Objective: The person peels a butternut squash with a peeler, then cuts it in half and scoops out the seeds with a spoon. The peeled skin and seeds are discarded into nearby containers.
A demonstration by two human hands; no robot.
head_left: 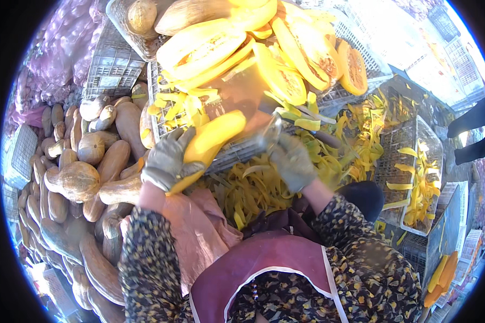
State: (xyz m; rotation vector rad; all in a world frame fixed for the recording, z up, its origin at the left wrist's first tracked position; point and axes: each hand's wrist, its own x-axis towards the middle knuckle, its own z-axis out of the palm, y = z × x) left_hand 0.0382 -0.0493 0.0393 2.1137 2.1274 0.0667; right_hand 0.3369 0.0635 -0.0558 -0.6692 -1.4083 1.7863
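Peeled squash: one long yellow squash (213,140) is lying aslant in front of the person, its far end pointing up and to the right, above the near edge of a plastic crate (229,156).
Left hand: the gray-gloved left hand (170,161) is gripping the near part of the squash, fingers curling over its left side and the thumb crossing its surface.
Right hand: the gray-gloved right hand (291,161) is hovering just right of the squash, apart from it; its fingertips are blurring, so whether they are closing on anything cannot be told.
Halved squashes: bright yellow halves (302,48) are piling up beyond the hands, some showing seedy hollows.
Peel strips: yellow and green strips (258,188) are heaping below the hands, while others (180,107) are lying left of the squash's far end.
Whole squashes: tan, unpeeled ones (89,148) are filling the left side in a large heap.
Right-side crate: a pale crate (439,161) is holding more peel.
Orange slabs: long pieces (443,274) are resting at the lower right.
Clothing: the person is wearing a maroon apron (275,250) and patterned sleeves (151,253); a pink cloth (199,226) is lying beside the left forearm.
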